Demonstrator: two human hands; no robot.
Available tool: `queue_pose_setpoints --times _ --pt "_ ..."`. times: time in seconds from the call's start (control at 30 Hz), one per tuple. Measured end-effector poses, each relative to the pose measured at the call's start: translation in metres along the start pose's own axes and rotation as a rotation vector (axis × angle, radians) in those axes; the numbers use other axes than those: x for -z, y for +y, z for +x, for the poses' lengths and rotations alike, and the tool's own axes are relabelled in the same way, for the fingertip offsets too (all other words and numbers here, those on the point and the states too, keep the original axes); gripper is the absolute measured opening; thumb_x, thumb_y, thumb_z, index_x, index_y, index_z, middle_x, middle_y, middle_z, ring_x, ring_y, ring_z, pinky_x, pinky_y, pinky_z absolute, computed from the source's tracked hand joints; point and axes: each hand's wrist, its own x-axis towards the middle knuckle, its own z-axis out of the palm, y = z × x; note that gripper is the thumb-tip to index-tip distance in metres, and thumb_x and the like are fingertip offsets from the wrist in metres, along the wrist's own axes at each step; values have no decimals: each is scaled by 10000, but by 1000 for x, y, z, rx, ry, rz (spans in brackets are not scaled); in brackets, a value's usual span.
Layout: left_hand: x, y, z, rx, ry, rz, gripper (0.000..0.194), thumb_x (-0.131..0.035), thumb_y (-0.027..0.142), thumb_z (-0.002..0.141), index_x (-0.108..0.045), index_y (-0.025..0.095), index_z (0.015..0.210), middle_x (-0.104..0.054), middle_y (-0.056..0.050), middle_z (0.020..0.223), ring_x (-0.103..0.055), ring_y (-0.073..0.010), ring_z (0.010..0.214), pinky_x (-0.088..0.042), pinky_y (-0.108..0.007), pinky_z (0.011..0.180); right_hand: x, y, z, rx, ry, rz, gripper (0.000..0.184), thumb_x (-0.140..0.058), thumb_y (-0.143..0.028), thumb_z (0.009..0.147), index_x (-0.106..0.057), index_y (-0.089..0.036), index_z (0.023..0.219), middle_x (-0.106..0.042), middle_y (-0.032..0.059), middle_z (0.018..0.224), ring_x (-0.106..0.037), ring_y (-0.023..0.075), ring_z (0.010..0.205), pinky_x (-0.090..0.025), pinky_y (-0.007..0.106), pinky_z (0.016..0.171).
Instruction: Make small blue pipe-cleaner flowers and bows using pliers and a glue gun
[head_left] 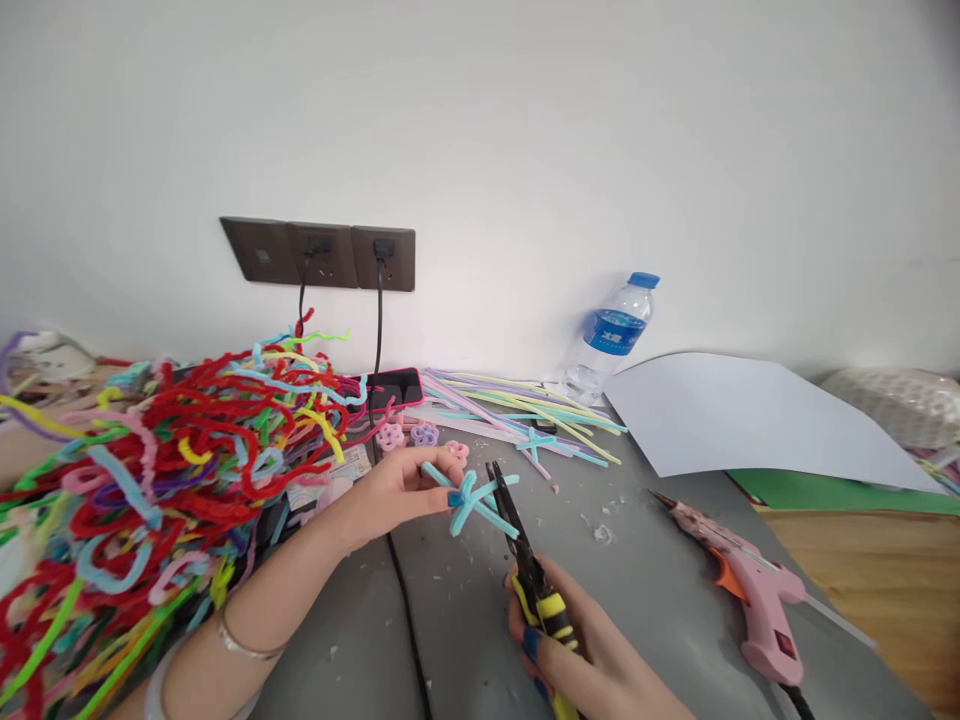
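Note:
My left hand (397,490) pinches a light blue pipe-cleaner piece (472,497), several short strands crossed into a star shape, held just above the grey table (645,560). My right hand (577,650) grips yellow-and-black pliers (529,570) by the handles. The pliers' jaws point up and reach the blue strands beside my left fingertips. A bracelet sits on my left wrist.
A big tangled heap of coloured pipe cleaners (150,480) fills the left. Straight pipe cleaners (517,405), small pink and purple flower shapes (409,435), a phone (394,388), a water bottle (611,335), white paper (750,415) and a pink glue gun (742,590) lie around. Cables run from wall sockets (322,253).

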Motion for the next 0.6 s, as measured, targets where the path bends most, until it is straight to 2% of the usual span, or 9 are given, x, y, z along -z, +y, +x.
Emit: queue_pose_setpoints --times 0.23,0.43,0.6 --pt "-1 2 0 5 -8 -18 268 -762 367 758 -617 148 814 -583 1 794 -551 -99 676 -449 -208 642 -1 -1 0 -16 3 -40 179 -577 -319 729 -496 -229 862 -518 -14 808 -446 131 649 -359 247 594" --pt "-3 -2 1 73 -42 -51 413 -835 436 638 -623 143 838 -587 2 722 -563 -122 643 -462 -238 607 -4 -1 1 -13 44 -110 187 -576 -312 723 -478 -230 859 -485 -18 787 -415 133 658 -356 234 598" --pt "-6 -3 -1 90 22 5 437 -808 504 647 -618 145 808 -605 -16 723 -546 -122 640 -416 -218 552 -6 1 2 18 53 -145 167 -562 -316 725 -480 -232 843 -453 -23 764 -399 142 661 -352 239 604"
